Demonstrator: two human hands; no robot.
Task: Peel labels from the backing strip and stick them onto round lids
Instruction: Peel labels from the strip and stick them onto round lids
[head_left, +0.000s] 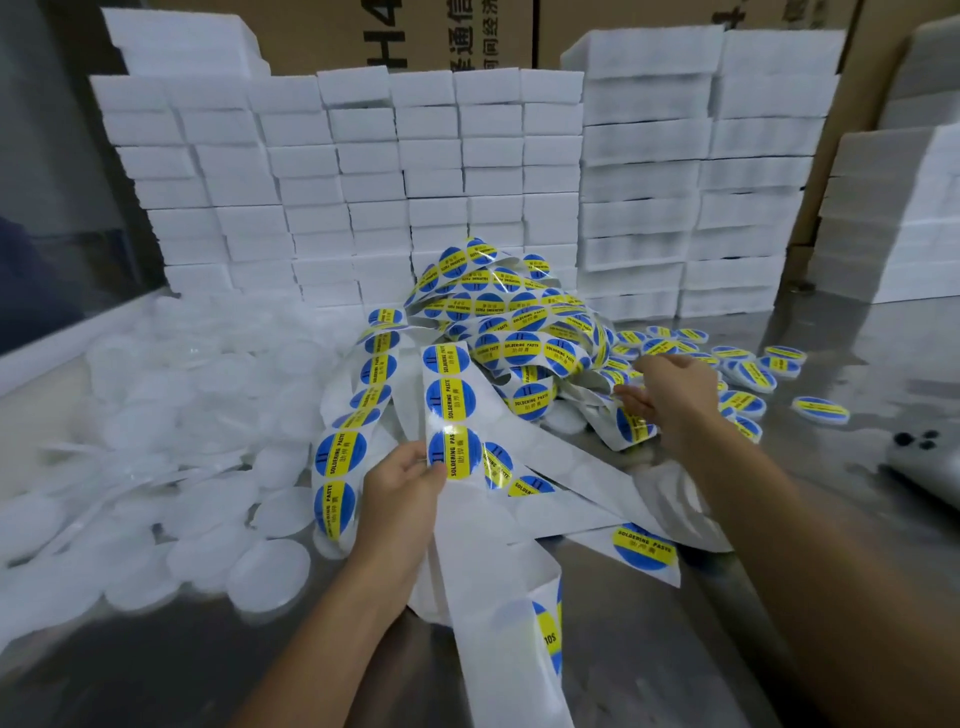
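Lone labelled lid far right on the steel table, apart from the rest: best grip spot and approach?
Probably pinch the labelled lid across its thin white rim, coming straight down from above. It lies flat, label up, with bare table all around, so opposite edges look free. The right hand, open over the label strips, is nearest.

the left hand (400, 493) pinches a backing strip (449, 400) of blue-yellow labels. right of that strip, the right hand (670, 395) reaches with straight fingers among labelled lids (753, 371).

The light was soft and a bit blue. The tabletop (857, 332) shone with glare. Edges bent, and corners looked blurry.
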